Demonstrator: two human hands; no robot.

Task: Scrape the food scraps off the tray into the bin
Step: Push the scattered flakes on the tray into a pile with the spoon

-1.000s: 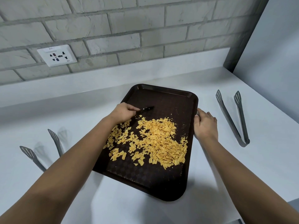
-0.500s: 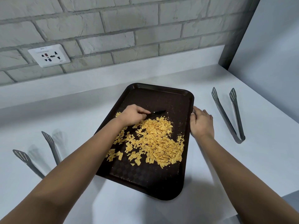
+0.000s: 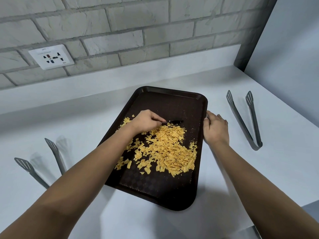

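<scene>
Lying at the far left of the white counter (image 3: 259, 169), a pair of grey tongs (image 3: 41, 163) points its two slotted ends away from the person, and its hinge end is hidden under the left forearm. On the brick wall behind it sits a white socket plate (image 3: 51, 59). Next comes the dark brown tray (image 3: 165, 104), set at a slant on the counter with its near corner close to the counter's front edge. Yellow food scraps (image 3: 165, 150) lie heaped over the middle of the tray, thicker toward its right side, with loose flakes trailing off to the left; the far end of the tray is bare apart from crumbs. The left hand (image 3: 146, 121) hovers low over the far edge of the heap, its fingers curled round a small black utensil (image 3: 174, 121) whose tip points right, just past the scraps. The right hand (image 3: 215, 128) rests against the tray's right rim, fingers bent over the edge and gripping it. Well to the right lies a second pair of grey tongs (image 3: 246, 118), sprung apart, hinge end toward the person.
</scene>
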